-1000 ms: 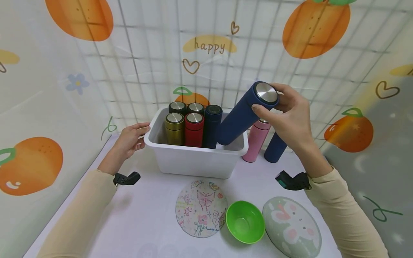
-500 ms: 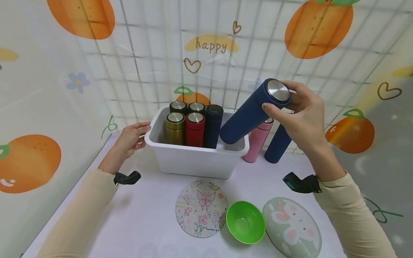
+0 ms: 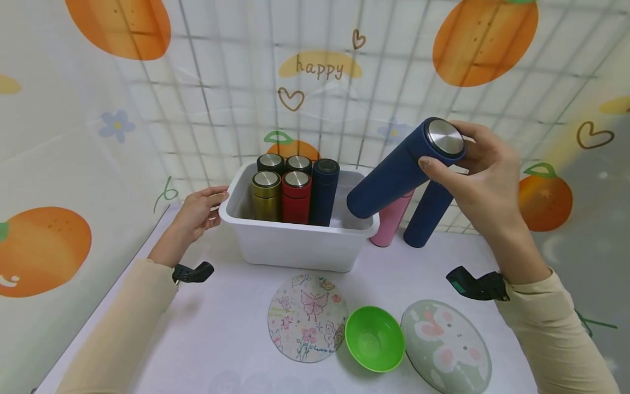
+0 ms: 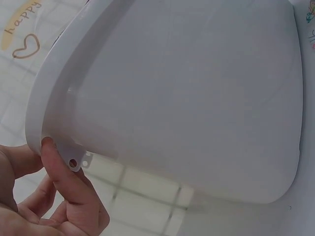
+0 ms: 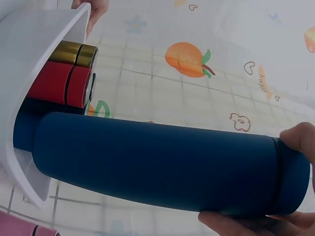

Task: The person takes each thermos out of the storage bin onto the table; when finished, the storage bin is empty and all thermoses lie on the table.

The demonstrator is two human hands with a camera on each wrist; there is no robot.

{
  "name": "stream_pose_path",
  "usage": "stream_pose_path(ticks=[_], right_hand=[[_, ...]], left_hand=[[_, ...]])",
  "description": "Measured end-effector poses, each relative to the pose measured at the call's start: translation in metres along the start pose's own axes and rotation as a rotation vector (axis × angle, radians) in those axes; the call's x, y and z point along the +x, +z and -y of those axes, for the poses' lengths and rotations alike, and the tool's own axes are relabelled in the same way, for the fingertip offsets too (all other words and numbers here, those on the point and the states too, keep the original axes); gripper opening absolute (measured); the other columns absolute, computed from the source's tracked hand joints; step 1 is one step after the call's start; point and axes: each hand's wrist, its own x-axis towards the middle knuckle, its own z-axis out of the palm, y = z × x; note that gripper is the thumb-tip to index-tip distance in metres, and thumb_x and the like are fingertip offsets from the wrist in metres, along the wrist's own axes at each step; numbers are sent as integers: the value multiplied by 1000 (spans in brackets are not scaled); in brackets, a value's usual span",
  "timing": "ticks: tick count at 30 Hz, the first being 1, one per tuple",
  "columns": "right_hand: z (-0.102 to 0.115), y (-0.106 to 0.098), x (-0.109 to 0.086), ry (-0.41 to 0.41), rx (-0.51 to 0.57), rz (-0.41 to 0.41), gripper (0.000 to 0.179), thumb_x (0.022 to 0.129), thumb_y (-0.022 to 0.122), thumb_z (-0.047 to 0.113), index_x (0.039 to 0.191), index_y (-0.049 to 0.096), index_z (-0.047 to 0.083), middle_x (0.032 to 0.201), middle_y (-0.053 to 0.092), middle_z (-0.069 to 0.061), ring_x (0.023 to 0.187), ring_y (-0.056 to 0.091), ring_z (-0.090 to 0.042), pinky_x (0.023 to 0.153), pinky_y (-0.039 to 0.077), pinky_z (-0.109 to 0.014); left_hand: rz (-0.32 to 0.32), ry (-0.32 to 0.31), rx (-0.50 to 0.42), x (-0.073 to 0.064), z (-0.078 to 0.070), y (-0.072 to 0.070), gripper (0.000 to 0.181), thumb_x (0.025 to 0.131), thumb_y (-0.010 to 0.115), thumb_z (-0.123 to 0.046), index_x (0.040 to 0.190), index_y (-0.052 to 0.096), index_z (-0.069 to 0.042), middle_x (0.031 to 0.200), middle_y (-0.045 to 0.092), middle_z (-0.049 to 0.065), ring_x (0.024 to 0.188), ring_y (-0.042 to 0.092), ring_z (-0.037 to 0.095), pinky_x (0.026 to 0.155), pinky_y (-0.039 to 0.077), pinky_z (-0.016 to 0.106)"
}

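Note:
My right hand (image 3: 487, 180) grips a dark blue thermos (image 3: 394, 175) around its steel-topped cap end. The thermos slants, its lower end over the right end of a white plastic bin (image 3: 300, 246). In the right wrist view the thermos body (image 5: 157, 162) spans from the bin's rim to my fingers. My left hand (image 3: 199, 213) holds the bin's left end; thumb and fingers pinch the rim in the left wrist view. Inside the bin stand a gold thermos (image 3: 266, 200), a red thermos (image 3: 296, 200), another blue thermos (image 3: 325, 191) and two dark ones behind.
Right of the bin, a pink thermos (image 3: 389, 224) and a further blue thermos (image 3: 428, 213) stand on the white table (image 3: 211, 328). Nearer me lie a round butterfly-patterned mat (image 3: 295, 334), a green bowl (image 3: 366, 353) and a green oval rabbit-print item (image 3: 443, 339). A printed curtain over wire grid stands behind.
My right hand has moved right with the blue thermos, whose lower end has shifted right and slightly up toward the bin's right rim. The left hand and bin have stayed put.

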Motion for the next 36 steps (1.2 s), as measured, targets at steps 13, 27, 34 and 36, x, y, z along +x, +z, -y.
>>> stream_pose_path(ticks=[13, 27, 34, 36], right_hand=[[1, -22, -9, 56, 13, -36, 51, 77, 81, -4, 125, 68, 6, 105, 74, -3, 87, 70, -16, 77, 53, -18], [-8, -41, -17, 15, 42, -50, 50, 74, 79, -13, 122, 68, -2, 105, 73, -6, 86, 71, -15, 74, 53, -16], [-13, -47, -21, 13, -13, -63, 51, 72, 80, -14, 121, 68, -3, 99, 73, -5, 81, 67, -15, 64, 49, -16], [-14, -48, -23, 29, -46, -64, 52, 73, 81, -13, 122, 68, -2, 99, 73, -3, 82, 67, -14, 63, 48, -16]], left_hand=[[5, 9, -13, 1, 1, -2, 46, 101, 63, -25, 142, 53, -11, 113, 61, 2, 78, 64, 10, 62, 53, 21], [14, 17, -23, -2, 2, -3, 47, 101, 63, -24, 143, 51, -9, 110, 63, 0, 77, 63, 10, 60, 51, 20], [23, 24, -30, -1, 1, -1, 46, 101, 63, -23, 143, 51, -9, 110, 62, 1, 77, 63, 10, 61, 51, 21], [26, 26, -40, -2, 0, -1, 47, 101, 63, -23, 144, 50, -8, 109, 63, 0, 76, 62, 10, 60, 51, 21]])
